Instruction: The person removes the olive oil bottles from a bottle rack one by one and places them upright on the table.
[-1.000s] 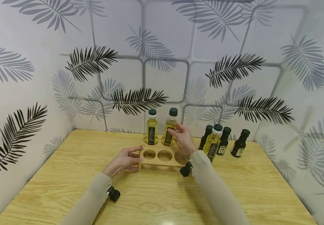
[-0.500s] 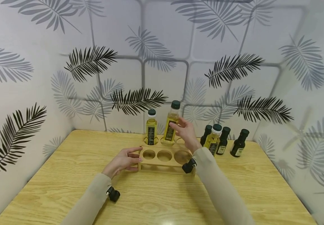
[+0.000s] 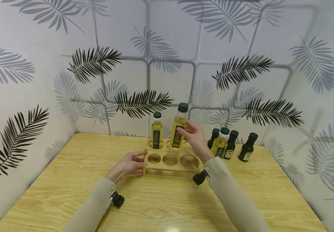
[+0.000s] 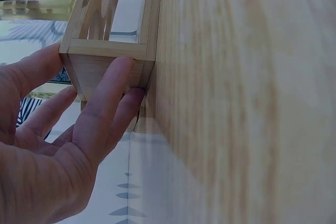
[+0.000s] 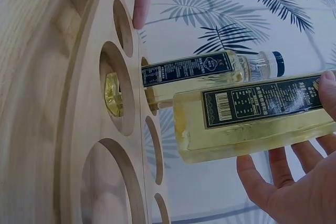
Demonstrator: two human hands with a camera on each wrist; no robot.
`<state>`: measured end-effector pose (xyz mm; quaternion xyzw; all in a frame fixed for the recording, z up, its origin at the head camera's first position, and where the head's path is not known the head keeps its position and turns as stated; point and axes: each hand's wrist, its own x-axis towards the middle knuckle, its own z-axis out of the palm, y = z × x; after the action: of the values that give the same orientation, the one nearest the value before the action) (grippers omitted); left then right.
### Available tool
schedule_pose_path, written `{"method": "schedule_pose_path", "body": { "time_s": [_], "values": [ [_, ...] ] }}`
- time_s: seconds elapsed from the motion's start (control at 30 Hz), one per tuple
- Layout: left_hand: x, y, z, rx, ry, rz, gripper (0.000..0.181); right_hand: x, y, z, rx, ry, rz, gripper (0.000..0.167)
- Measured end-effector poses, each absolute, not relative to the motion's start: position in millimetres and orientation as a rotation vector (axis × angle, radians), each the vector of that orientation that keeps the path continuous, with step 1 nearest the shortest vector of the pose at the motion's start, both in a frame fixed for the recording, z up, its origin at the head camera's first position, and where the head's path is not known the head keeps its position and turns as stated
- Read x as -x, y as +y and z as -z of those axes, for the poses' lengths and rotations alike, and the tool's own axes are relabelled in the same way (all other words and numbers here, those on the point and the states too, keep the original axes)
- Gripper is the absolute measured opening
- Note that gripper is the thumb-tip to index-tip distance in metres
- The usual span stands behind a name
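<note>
A wooden rack (image 3: 162, 166) with round holes stands on the table. My left hand (image 3: 127, 166) holds its left end, fingers and thumb on the end panel, as the left wrist view shows (image 4: 79, 108). One oil bottle with a dark green cap (image 3: 156, 132) stands in the rack's back left hole. My right hand (image 3: 195, 138) grips a second oil bottle (image 3: 178, 129), slightly tilted, above the back row. In the right wrist view this bottle's base (image 5: 202, 124) is clear of the rack (image 5: 68, 129), with my right hand's fingers (image 5: 275, 174) around its side.
Right of the rack, another oil bottle (image 3: 220, 143) stands among several dark bottles, one of them (image 3: 247, 147) farthest right. The wooden table (image 3: 143, 206) meets a leaf-patterned wall (image 3: 172, 80) behind the rack.
My right hand has lifted the second oil bottle up from the back row and moved it slightly right. My left hand has stayed on the rack's end.
</note>
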<state>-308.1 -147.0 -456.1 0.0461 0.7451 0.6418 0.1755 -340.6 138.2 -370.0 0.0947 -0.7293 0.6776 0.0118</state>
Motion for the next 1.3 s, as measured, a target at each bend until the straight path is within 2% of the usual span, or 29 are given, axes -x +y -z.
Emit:
{"method": "schedule_pose_path", "body": {
  "time_s": [0.57, 0.73, 1.3],
  "values": [
    [307, -148, 457, -0.124, 2.12, -1.814, 0.059, 309, 169, 373, -0.264, -2.338, -2.096, 0.069],
    [307, -149, 457, -0.125, 2.126, -1.804, 0.06, 301, 175, 377, -0.282, -2.374, -2.101, 0.074],
    [309, -148, 456, -0.147, 2.117, -1.801, 0.06, 288, 201, 394, -0.26, -2.442, -1.999, 0.073]
  ]
}}
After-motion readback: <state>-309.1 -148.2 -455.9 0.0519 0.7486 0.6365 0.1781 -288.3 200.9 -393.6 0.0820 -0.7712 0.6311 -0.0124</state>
